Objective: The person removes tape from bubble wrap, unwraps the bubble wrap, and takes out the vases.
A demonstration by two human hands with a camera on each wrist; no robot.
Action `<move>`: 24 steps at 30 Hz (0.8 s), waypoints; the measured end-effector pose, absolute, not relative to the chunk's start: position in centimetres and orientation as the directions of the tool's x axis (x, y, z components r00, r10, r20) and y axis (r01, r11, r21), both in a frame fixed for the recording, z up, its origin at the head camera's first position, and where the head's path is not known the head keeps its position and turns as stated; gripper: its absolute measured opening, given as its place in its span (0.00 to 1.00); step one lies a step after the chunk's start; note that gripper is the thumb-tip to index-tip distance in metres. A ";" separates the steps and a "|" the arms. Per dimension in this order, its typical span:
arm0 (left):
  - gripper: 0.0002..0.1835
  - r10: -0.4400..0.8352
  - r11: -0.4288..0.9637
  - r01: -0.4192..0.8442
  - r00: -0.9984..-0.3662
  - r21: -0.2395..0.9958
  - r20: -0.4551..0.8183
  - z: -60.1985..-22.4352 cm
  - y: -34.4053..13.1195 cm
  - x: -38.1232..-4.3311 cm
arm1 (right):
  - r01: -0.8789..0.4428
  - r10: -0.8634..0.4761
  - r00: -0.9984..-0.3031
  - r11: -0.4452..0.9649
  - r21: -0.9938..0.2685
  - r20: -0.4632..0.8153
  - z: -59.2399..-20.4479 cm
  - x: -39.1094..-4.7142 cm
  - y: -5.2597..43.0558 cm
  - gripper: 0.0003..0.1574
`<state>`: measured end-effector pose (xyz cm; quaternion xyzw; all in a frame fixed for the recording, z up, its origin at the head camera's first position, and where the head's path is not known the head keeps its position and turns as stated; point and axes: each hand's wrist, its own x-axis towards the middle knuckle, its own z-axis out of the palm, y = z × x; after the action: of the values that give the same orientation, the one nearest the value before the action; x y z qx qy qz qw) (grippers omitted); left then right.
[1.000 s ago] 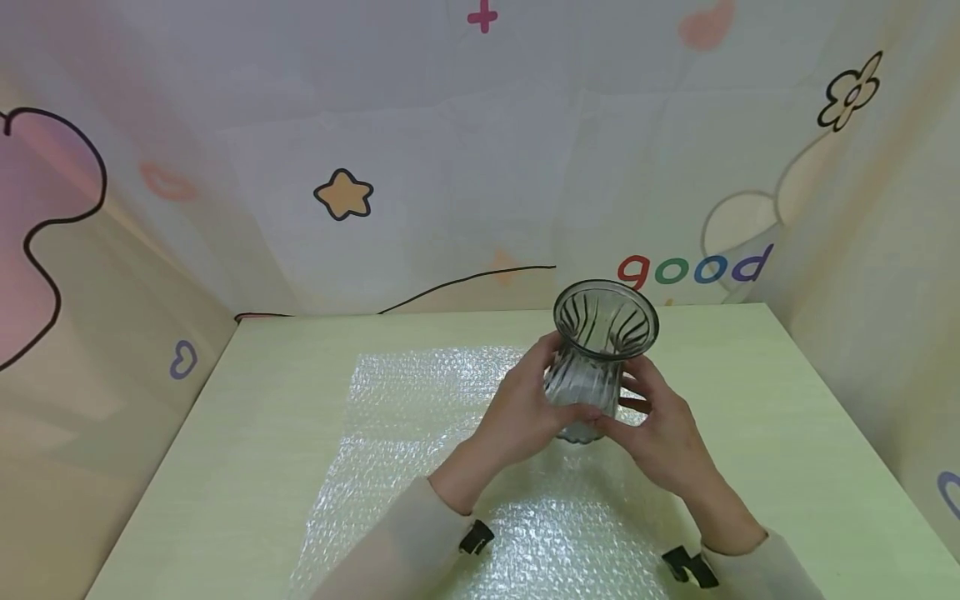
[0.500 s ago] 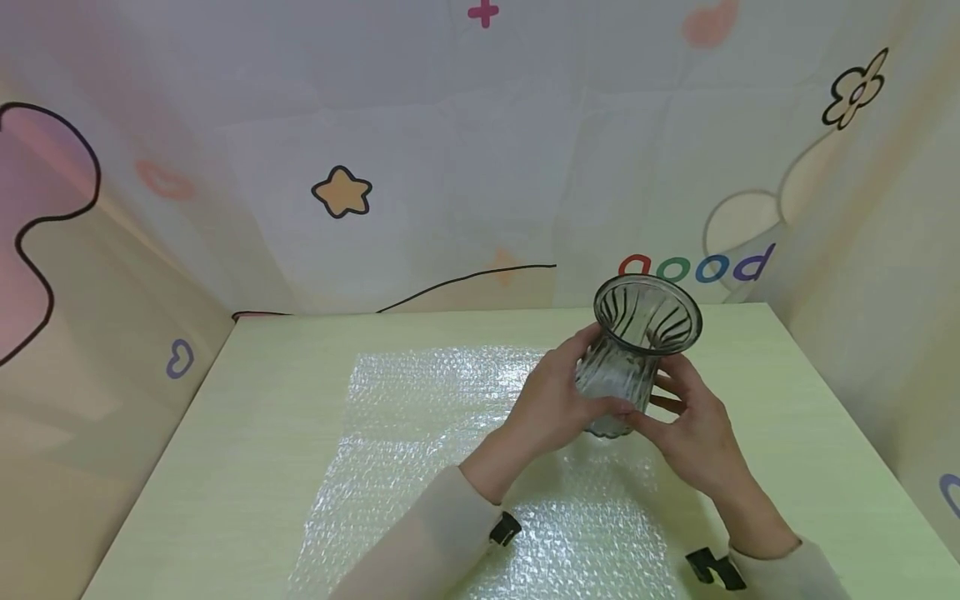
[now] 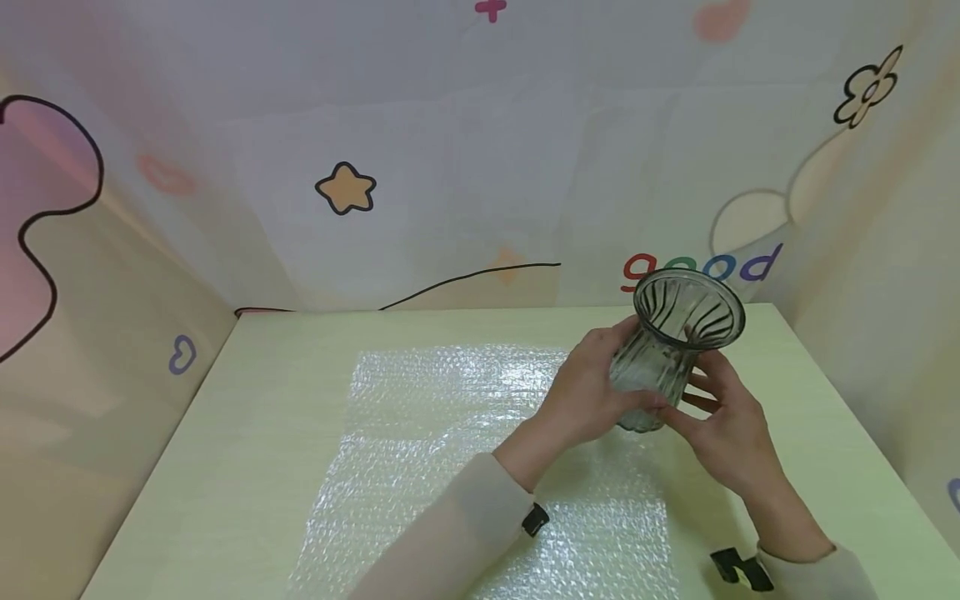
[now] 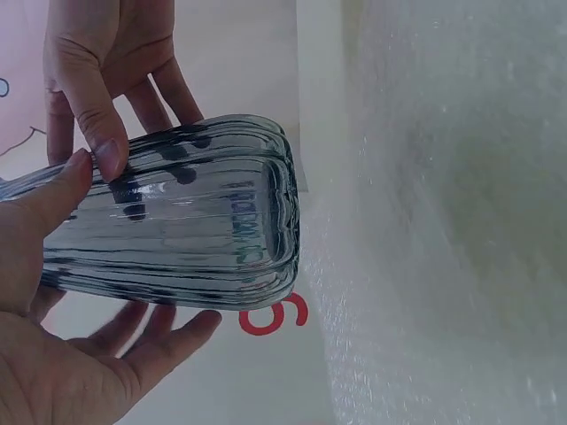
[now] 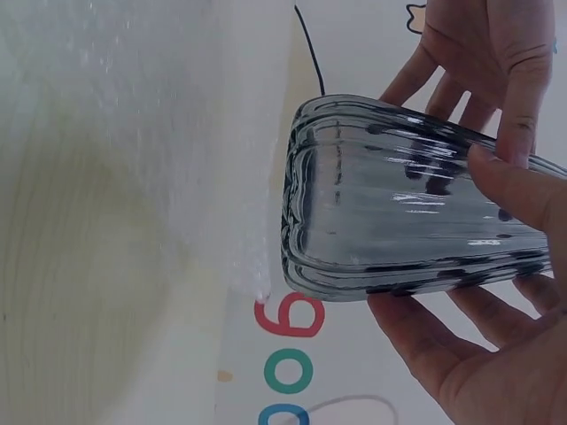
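A grey ribbed glass vase (image 3: 652,375) with a flared round rim is held up over the table, its mouth leaning to the right and its base above the bubble wrap. My left hand (image 3: 592,392) grips its left side, thumb across the front. On the other side my right hand (image 3: 723,425) holds it, thumb tip meeting the left thumb. In the left wrist view the clear fluted side of the vase (image 4: 186,212) shows between both hands, with fingers spread along it. The right wrist view shows the vase's base end (image 5: 306,195) pointing away from the palms.
A sheet of bubble wrap (image 3: 420,467) lies flat on the pale green table (image 3: 217,450), under the forearms. A printed cloth backdrop (image 3: 465,167) rises behind the table and along both sides.
Both hands have carried the vase to the right and slightly up, and it leans more to the right. The bubble wrap stays in place.
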<state>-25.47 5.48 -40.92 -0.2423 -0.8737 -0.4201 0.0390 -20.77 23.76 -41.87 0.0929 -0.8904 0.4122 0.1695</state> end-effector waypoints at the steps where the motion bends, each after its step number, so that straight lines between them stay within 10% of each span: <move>1: 0.51 0.382 0.543 0.445 -0.886 0.712 0.263 -40.9 5.9 -25.5 | -0.301 -0.019 -0.925 0.648 -0.700 0.380 -41.8 -20.8 24.0 0.58; 24: 0.46 0.273 0.585 0.331 -0.940 0.740 0.205 -41.5 11.8 -27.2 | -0.158 0.146 -0.933 0.658 -0.736 0.330 -42.1 -22.4 27.8 0.58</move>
<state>-27.21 11.79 -41.46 -0.1698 -0.8896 -0.4227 0.0348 -22.37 27.77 -42.06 0.0033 -0.8918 0.4135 0.1835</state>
